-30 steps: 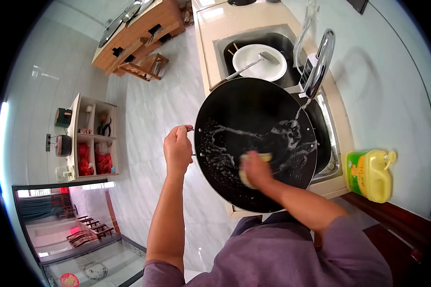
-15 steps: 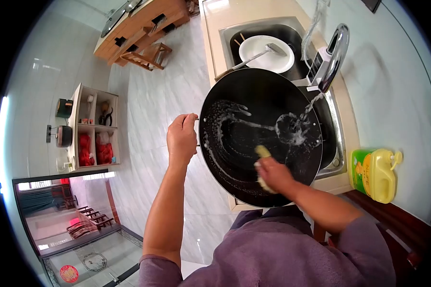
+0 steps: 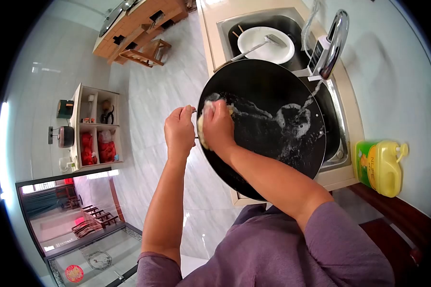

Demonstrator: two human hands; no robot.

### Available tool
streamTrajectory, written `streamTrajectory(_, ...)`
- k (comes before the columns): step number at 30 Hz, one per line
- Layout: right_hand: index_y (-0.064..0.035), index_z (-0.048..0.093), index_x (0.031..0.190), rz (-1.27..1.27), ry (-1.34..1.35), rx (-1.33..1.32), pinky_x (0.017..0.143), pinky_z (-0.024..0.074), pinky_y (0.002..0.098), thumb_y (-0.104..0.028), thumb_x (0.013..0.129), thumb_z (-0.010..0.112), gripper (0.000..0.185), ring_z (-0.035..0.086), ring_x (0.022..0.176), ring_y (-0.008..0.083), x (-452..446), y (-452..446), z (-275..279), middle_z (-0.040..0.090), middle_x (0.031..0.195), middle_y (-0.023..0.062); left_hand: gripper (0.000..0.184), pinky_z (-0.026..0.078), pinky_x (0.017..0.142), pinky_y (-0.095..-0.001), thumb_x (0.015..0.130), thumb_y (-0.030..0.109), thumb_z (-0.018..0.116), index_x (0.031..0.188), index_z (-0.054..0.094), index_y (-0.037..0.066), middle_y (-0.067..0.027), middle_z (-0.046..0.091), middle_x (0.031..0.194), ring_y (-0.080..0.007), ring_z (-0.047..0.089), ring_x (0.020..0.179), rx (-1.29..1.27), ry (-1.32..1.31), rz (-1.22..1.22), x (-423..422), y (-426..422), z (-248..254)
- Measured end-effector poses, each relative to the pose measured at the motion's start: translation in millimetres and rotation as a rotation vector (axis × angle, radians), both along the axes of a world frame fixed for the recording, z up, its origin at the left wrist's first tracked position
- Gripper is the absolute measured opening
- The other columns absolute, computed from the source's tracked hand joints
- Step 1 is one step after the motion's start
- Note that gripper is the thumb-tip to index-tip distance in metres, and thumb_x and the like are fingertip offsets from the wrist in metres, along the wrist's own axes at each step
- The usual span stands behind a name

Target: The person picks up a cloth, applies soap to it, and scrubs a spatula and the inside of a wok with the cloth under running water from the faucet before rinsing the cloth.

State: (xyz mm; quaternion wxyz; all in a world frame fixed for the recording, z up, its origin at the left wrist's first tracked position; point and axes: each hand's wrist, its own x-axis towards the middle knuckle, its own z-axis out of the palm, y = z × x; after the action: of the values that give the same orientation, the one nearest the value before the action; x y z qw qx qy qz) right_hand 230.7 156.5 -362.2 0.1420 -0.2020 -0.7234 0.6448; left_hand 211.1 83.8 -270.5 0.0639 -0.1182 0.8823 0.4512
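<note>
A large black wok (image 3: 263,110) is held over the near sink basin, with streaks of foam on its inner surface. My left hand (image 3: 179,131) is closed round the wok's handle at its left side. Pressed against the inside of the left rim is my right hand (image 3: 217,125), its fingers round a pale yellow sponge (image 3: 202,128) that is partly hidden. Water (image 3: 312,95) runs from the chrome faucet (image 3: 338,43) into the right part of the wok, where foam gathers.
Behind the wok, the far basin holds a white bowl (image 3: 259,42) with a long-handled spatula (image 3: 274,40) across it. A yellow detergent jug (image 3: 387,168) stands right of the sink. Further left are a wooden stool (image 3: 148,53) and a shelf unit (image 3: 96,123).
My right hand has moved with the sponge from the wok's lower middle to its left rim, beside my left hand. My left hand has kept its hold on the handle.
</note>
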Motion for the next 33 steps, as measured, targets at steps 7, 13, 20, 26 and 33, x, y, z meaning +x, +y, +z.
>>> streamTrajectory(7, -0.0068, 0.06, 0.12, 0.442, 0.069, 0.111, 0.083, 0.0544, 0.0516, -0.025, 0.105, 0.055, 0.024, 0.065, 0.101, 0.0432, 133.2, 43.9, -3.5, 0.061, 0.108, 0.02, 0.034, 0.037, 0.036, -0.0311, 0.102, 0.029, 0.057, 0.107, 0.075, 0.001, 0.0001, 0.049, 0.057, -0.0109, 0.042, 0.042, -0.034, 0.061, -0.047, -1.7, -8.8, -8.5)
streamTrajectory(13, -0.0175, 0.064, 0.128, 0.872, -0.228, 0.577, 0.083, 0.0575, 0.0449, -0.03, 0.105, 0.054, 0.027, 0.068, 0.1, 0.0335, 200.0, 148.2, -19.4, 0.059, 0.112, 0.0122, 0.034, 0.037, 0.036, -0.0296, 0.102, 0.03, 0.057, 0.108, 0.076, 0.002, 0.0032, 0.042, 0.056, -0.0084, 0.039, 0.043, -0.036, 0.012, -0.04, -0.4, -1.4, -1.4)
streamTrajectory(20, -0.0133, 0.064, 0.124, 0.556, -0.439, 1.219, 0.083, 0.0591, 0.0472, -0.014, 0.098, 0.056, 0.027, 0.065, 0.105, 0.0368, 168.9, 297.3, -100.7, 0.06, 0.117, 0.0158, 0.036, 0.036, 0.036, -0.0279, 0.103, 0.03, 0.057, 0.11, 0.074, -0.001, 0.0041, 0.041, 0.055, -0.007, 0.038, 0.043, -0.004, 0.004, -0.063, -5.0, -6.6, -2.8)
streamTrajectory(26, -0.0046, 0.059, 0.123, 0.559, -0.373, 1.105, 0.077, 0.0581, 0.0483, -0.009, 0.094, 0.056, 0.029, 0.068, 0.096, 0.0386, 165.2, 275.8, -126.4, 0.062, 0.105, 0.02, 0.031, 0.036, 0.038, -0.029, 0.1, 0.029, 0.06, 0.105, 0.076, 0.002, 0.0017, 0.046, 0.055, -0.0102, 0.042, 0.042, 0.015, 0.028, -0.014, -4.1, -4.5, -4.0)
streamTrajectory(33, -0.0042, 0.064, 0.125, 0.62, 0.083, 0.316, 0.089, 0.0557, 0.0461, -0.02, 0.102, 0.06, 0.028, 0.067, 0.107, 0.0394, 152.5, 102.8, -63.4, 0.065, 0.116, 0.018, 0.036, 0.044, 0.051, -0.0346, 0.102, 0.029, 0.058, 0.106, 0.075, -0.003, -0.01, 0.065, 0.068, -0.0155, 0.053, 0.05, -0.039, 0.098, -0.045, -1.4, -7.4, -7.3)
